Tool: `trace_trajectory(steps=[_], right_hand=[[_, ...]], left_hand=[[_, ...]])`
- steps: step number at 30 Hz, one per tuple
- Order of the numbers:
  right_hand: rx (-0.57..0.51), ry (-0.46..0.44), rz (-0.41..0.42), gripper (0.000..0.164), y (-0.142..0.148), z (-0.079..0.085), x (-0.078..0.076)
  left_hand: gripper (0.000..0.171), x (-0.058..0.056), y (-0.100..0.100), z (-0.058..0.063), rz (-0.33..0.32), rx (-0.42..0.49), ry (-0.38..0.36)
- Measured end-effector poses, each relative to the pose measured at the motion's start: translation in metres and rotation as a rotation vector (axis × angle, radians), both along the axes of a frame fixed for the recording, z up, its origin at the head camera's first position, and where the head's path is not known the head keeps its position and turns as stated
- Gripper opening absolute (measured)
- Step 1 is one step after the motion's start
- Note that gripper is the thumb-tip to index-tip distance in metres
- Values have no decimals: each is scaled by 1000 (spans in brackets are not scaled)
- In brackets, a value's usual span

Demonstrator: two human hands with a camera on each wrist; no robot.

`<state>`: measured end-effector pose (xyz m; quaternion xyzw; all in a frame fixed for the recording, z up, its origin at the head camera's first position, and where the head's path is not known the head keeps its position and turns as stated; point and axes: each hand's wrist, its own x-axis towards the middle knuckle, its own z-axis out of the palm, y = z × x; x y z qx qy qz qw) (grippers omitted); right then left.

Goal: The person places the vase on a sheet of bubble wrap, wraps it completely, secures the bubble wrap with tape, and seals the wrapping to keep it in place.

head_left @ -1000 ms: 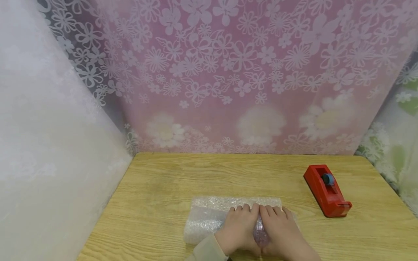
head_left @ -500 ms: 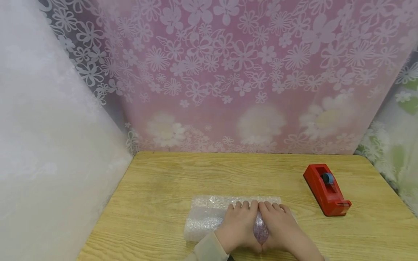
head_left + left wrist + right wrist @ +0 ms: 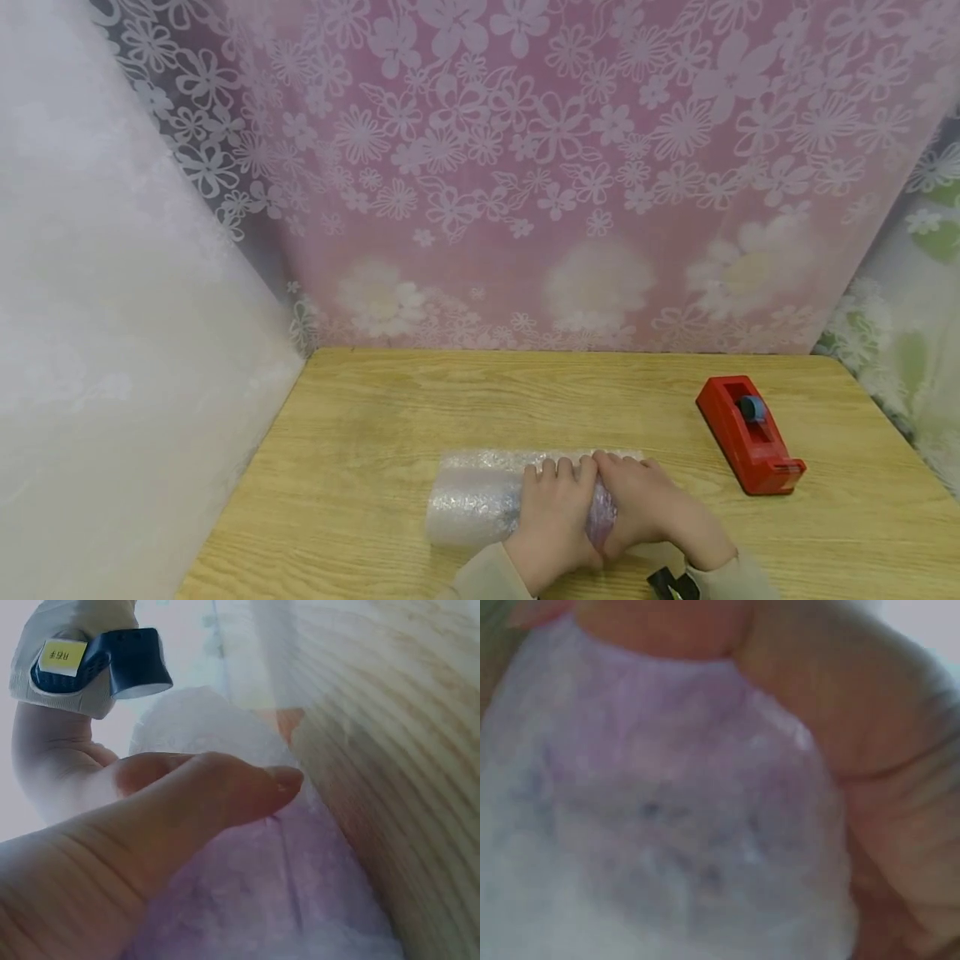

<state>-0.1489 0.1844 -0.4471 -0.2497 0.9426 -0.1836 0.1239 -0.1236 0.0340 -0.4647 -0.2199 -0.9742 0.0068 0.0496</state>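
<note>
A roll of clear bubble wrap (image 3: 471, 504) lies across the front of the table, wrapped round something purple (image 3: 602, 515) whose kind I cannot tell through the layers. Over its right part my left hand (image 3: 551, 517) grips, fingers across the far side and thumb on the near side. My right hand (image 3: 643, 504) holds the wrap close beside it, the two hands touching. In the left wrist view, a thumb (image 3: 217, 787) presses along the purple-tinted wrap (image 3: 255, 900). The right wrist view is blurred and filled by the wrapped bundle (image 3: 667, 825), with fingers curved round it.
A red tape dispenser (image 3: 750, 435) with a small roll of tape (image 3: 752, 409) stands at the right of the wooden table (image 3: 375, 408). Flowered curtains (image 3: 525, 167) hang behind the table and along its sides.
The right hand has turned and shifted slightly away, bringing its sleeve and wrist camera into view. The near edge of the bubble wrap has rolled slightly forward. The left hand keeps its grip.
</note>
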Motion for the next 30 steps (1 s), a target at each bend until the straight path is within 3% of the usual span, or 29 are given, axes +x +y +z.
trace_trajectory(steps=[11, 16, 22, 27, 30], right_hand=[[-38, -167, 32, 81, 4, 5, -20], [-71, -240, 31, 72, 7, 3, -27], [-175, -370, 48, 76, 11, -2, -35], [-241, -387, 94, 75, 12, -5, -38], [-241, -399, 63, 79, 12, -4, -37]], left_hand=[[103, -8, -2, -2, -13, 34, 10], [102, -18, -2, -2, -36, 49, -47], [99, -29, -3, 3, -58, 70, -148], [100, -32, -3, 7, -62, 61, -182], [103, -33, -3, 8, -61, 55, -195]])
